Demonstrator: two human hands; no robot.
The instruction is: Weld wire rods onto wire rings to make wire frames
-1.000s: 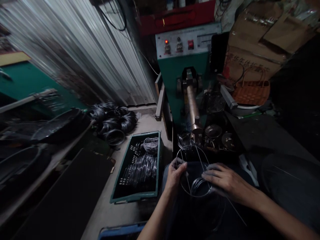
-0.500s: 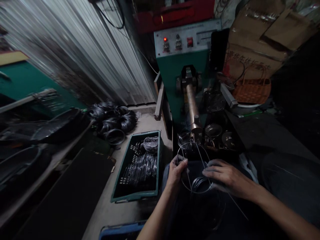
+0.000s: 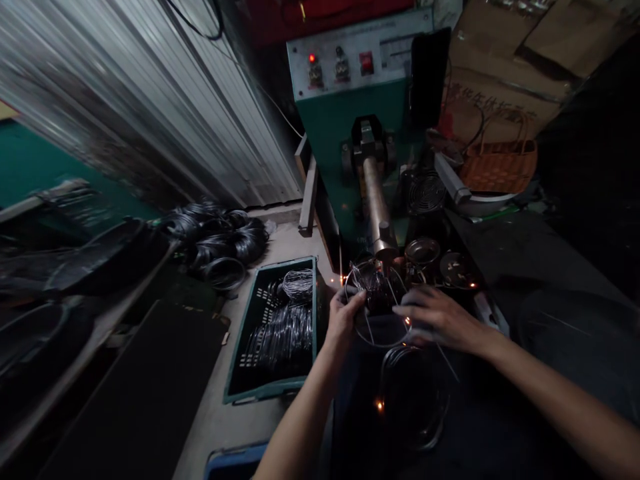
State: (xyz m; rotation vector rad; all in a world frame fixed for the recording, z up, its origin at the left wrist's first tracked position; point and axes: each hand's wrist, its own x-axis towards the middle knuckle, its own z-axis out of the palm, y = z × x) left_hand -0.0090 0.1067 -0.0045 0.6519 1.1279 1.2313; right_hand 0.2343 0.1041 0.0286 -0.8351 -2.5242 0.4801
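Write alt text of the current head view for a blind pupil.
The left hand holds a wire ring by the arm of a machine, the right hand near the ring's opposite edge, with sparks around. A crate of wire stands to the left.

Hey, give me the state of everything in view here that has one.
Left hand: closed on the ring
Right hand: at the ring's right side, grip unclear
Ring: held near the tip of the rod
Lamp: lit red
Sparks: glowing
Green crate: open, wire inside
Black coils: heaped
Basket: upright, handle raised
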